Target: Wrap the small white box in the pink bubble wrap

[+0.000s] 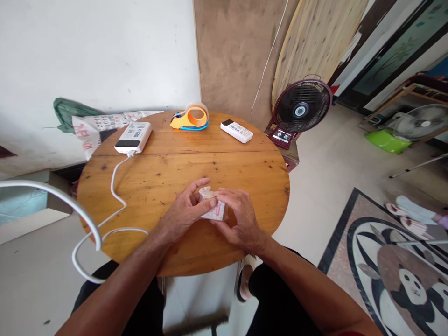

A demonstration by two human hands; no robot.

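A small packet in clear wrapping with red print (214,211) lies between my two hands over the near middle of the round wooden table (196,163). My left hand (187,207) holds its left side, the thumb resting across the top and the index finger stretched out beyond it. On the right side, my right hand (240,217) curls round the packet, fingers over the top edge and thumb at the near edge. Part of the packet is hidden under the fingers.
At the table's far side are a white power bank (133,137) with a white cable (112,184), an orange tape dispenser (191,117) and another white device (236,131). A dark red fan (301,109) stands to the right. Another person's feet (413,217) show at far right.
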